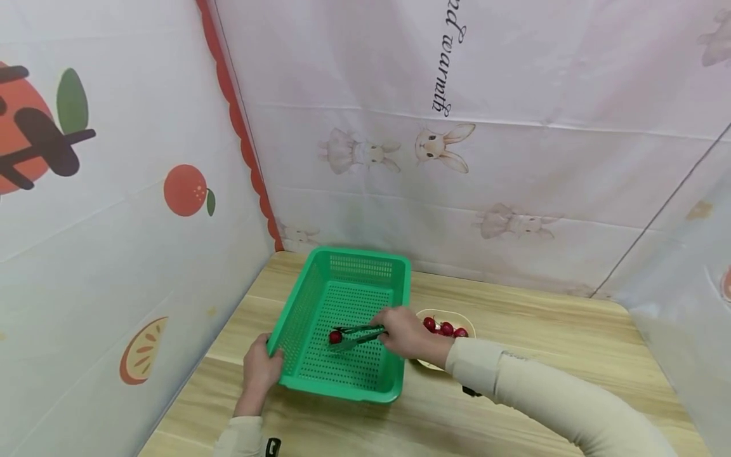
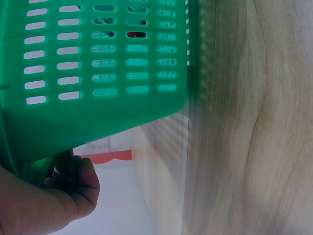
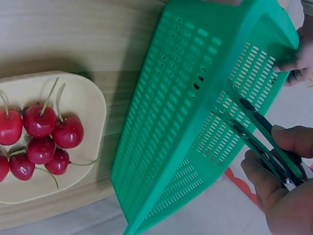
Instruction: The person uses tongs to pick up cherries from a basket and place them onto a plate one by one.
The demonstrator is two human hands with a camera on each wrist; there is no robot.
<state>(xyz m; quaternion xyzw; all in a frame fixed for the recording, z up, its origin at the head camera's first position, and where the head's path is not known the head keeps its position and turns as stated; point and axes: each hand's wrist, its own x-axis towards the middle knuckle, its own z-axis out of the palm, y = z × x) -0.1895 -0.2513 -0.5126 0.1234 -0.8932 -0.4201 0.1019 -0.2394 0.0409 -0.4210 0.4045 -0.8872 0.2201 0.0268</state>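
Note:
A green perforated plastic basket (image 1: 360, 396) stands on the wooden table. My left hand (image 1: 263, 367) grips its left rim near the front corner, fingers curled over the edge in the left wrist view. My right hand (image 1: 407, 331) reaches over the basket's right side and holds a pair of tongs (image 1: 356, 340), squeezing both arms. At the tongs' tips, low inside the basket, is one dark red cherry (image 1: 335, 337). The tips are hidden behind the basket wall in the right wrist view. Under my right forearm, a cream plate (image 3: 90, 105) holds several red cherries (image 3: 40, 121) with stems.
The plate lies just right of the basket on the wooden table (image 1: 548, 330). White printed sheets (image 1: 354, 82) with rabbits hang behind the table, and a fruit-patterned one (image 1: 143, 254) runs along the left side.

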